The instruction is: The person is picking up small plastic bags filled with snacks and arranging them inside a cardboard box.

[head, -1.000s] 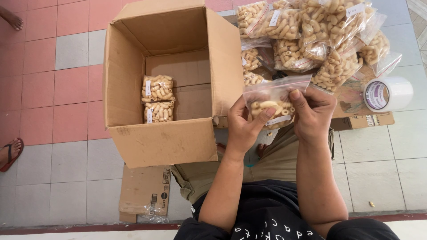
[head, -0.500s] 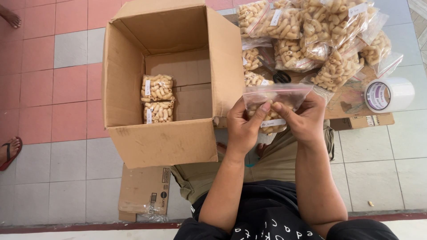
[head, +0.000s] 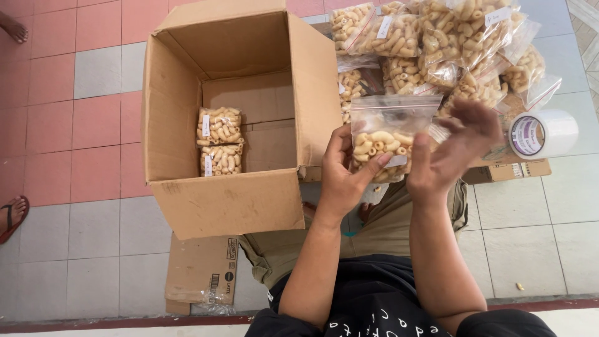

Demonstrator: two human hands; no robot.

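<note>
Above the person's lap, the left hand is pinching a small clear zip-top plastic bag of pale curled snack pieces by its lower left edge, thumb in front and fingers behind, beside the open brown cardboard box. The right hand is spreading wide and blurring with motion just right of the bag; whether its thumb is touching the film cannot be told. The bag is likely handling as light and soft, its film slippery and its contents brittle under squeezing, so the sealed top strip or a side edge is offering the safest hold. Two similar packed bags are lying on the box floor. The heap of filled bags is running off the top edge, and the roll of white tape is partly hiding the flattened card beneath.
</note>
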